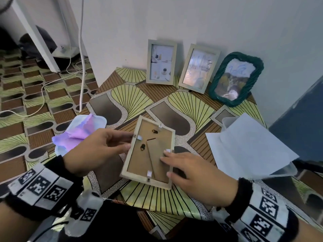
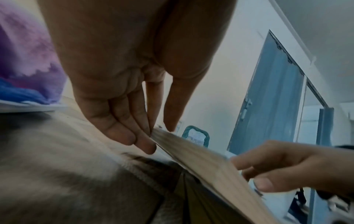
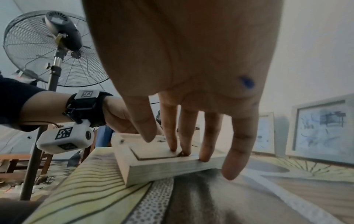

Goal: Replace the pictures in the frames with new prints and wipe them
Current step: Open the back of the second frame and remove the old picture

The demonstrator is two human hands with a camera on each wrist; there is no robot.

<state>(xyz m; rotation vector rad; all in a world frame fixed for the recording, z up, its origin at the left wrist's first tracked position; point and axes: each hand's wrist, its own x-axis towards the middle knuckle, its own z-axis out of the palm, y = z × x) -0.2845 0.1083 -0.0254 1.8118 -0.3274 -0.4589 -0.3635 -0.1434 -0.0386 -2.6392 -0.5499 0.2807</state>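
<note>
The pale wooden frame lies face down on the patterned surface before you. Your left hand pinches its left edge between thumb and fingers; your right hand presses straight fingers on its backing, near the right-side clip

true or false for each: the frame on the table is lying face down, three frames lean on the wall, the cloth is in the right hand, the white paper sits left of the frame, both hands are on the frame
1. The frame being worked on lies face down, its backing board up. True.
2. Three frames lean against the wall. True: two pale frames and a green woven frame.
3. The cloth is in the right hand. False: it lies on the table, behind the left hand.
4. The white paper sits left of the frame. False: it is on the right.
5. Both hands are on the frame. True: the left hand pinches its left edge and the right hand's fingers press on the back.
</note>
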